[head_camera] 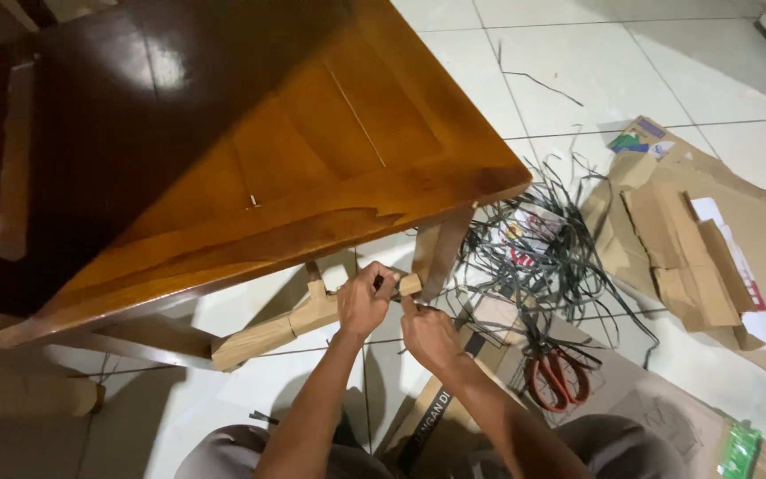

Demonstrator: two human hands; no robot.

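My left hand (363, 302) is wrapped around one pale unfinished wooden rail (299, 321), fingers curled tight near its upper end, just below the edge of the one varnished brown wooden table (250, 160). The rail slopes down to my left, its lower end hanging free above the white tiled floor (596, 80). My right hand (427, 335) sits just beside the left, touching it; the fingers are pinched narrow at the rail's tip, but I cannot tell what, if anything, is between them. The tip meets one table leg (441, 253), the only leg I can see clearly.

To my right lies one tangled heap of black plastic packing straps (547, 257), spreading across the tiles, with a single stray strap (538, 80) lying well apart farther out. One pair of scissors with red-orange handles (558, 377) rests on a flattened cardboard sheet (640, 408) near my right forearm. Beyond the straps lies a second piece of cardboard, an opened box (711, 257) with its flaps folded out. At the far right edge of the nearer sheet is one small green packet (739, 451). My two knees show at the bottom.
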